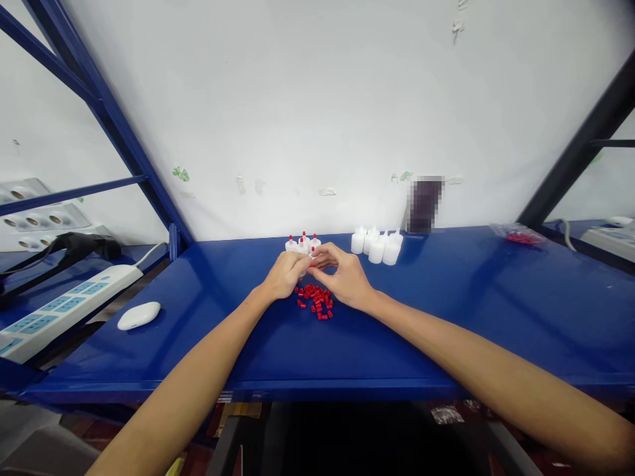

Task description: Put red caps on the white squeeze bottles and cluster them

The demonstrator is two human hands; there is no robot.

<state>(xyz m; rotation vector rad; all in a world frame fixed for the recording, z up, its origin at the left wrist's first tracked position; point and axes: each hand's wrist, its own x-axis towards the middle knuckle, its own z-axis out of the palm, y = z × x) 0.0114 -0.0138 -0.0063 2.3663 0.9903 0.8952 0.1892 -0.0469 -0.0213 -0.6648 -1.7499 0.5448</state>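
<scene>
My left hand (286, 272) and my right hand (342, 272) meet above the middle of the blue table (397, 344). The left fingers are closed round something mostly hidden. A small bit of red shows between the fingertips, where my right thumb and fingers pinch. Just below the hands lies a loose pile of small red caps (317, 295). Behind them stand several white bottles with red tips (291, 244), partly covered by my fingers. Right of these is a group of white bottles without red caps (376, 250), upright.
A white oval case (139, 316) lies at the table's left, beside a long power strip (74, 307). A clear bag with red pieces (520, 236) is at the back right. A dark pixelated object (425, 203) leans on the wall. Blue frame posts stand at the left.
</scene>
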